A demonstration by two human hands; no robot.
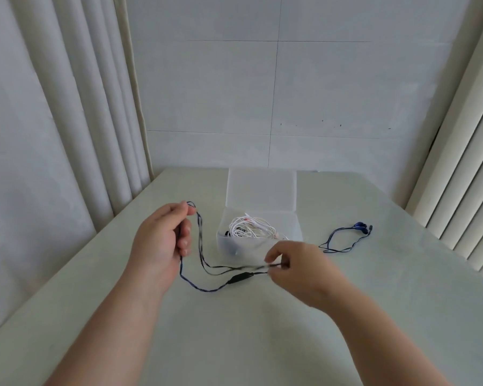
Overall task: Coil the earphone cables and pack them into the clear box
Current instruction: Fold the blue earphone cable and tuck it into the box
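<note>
Pale green table [234,335]: it is running back to a white tiled wall [332,87], with its left edge lying close to a curtain [53,112] and its right edge close to window blinds [463,190]. Bare surface is lying open on the near side, under both forearms, and to the right of the box.

Clear box [251,246]: it is standing at the far middle of the table, with its lid [261,190] tipping up and back. White earphones [248,227] are lying coiled inside.

Dark blue cable [200,238]: it is hanging in slack loops between the two hands, in front of the box, with its black remote [239,277] riding low near the table. Its far end is trailing right, and the blue earbuds [360,226] are resting on the table, well apart from the box.

Left hand [162,235]: it is lifting above the table, with thumb and forefinger pinching a bend of the cable and the other fingers curling inward.

Right hand [293,266]: it is hovering just before the box's near right corner, with its fingertips pinching the cable strands.
</note>
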